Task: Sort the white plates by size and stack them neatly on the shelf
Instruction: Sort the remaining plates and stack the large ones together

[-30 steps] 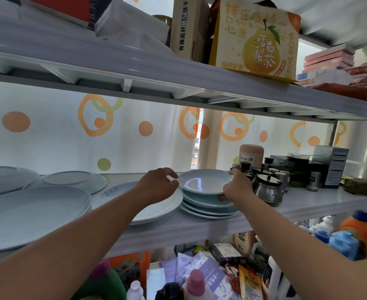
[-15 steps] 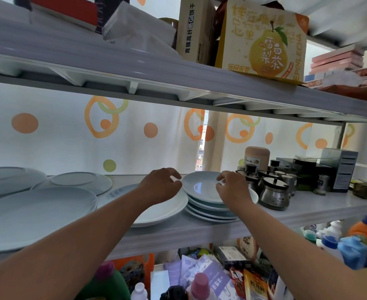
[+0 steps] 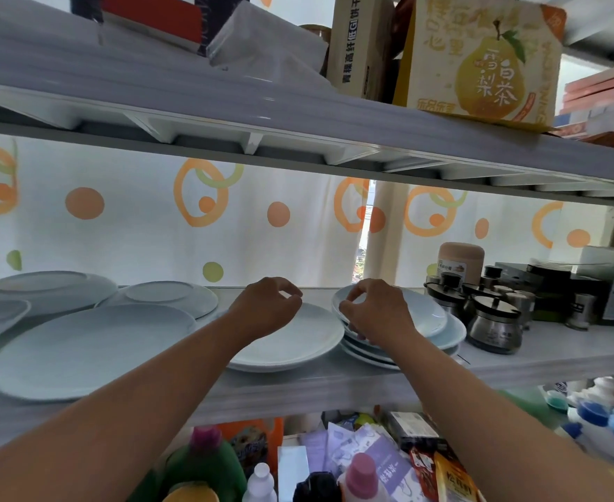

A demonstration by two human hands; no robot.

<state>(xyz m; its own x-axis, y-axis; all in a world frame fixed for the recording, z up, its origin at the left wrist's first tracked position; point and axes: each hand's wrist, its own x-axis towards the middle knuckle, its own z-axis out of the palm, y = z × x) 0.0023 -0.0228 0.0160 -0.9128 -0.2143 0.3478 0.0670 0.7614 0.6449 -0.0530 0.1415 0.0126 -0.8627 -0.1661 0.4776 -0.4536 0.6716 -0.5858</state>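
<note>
A white shelf (image 3: 334,384) stands before a curtain (image 3: 135,233) printed with orange rings. Its board carries loose white plates on the left and a cluster of lidded jars (image 3: 493,327) on the right. The stack of small plates (image 3: 446,335) sits right of centre, just beside the jars, with its layers visibly staggered. A medium plate (image 3: 298,344) lies close against its left side. Farther left a large plate (image 3: 88,353) rests at the front edge, with the back plates (image 3: 175,297) behind it (one bears a smaller plate on top).

The right hand (image 3: 378,315) pinches the left rim of the stack, thumb above and fingertips tucked among the layers; how many plates it takes cannot be told. The left hand (image 3: 265,307) hovers over the far part of the medium plate, its fingers curled with nothing between them.

The step in hand appears to be lifting the small plates, or squaring them up. For a clean lift:

- The fingers should go fully under the lowest plate taken.
- The free hand should support the opposite rim.
- The load should rise straight up and level before it travels, since glazed plates slide on one another and the jars stand close.
- When restacking, the widest plate belongs at the bottom, with the rims centred.
</note>
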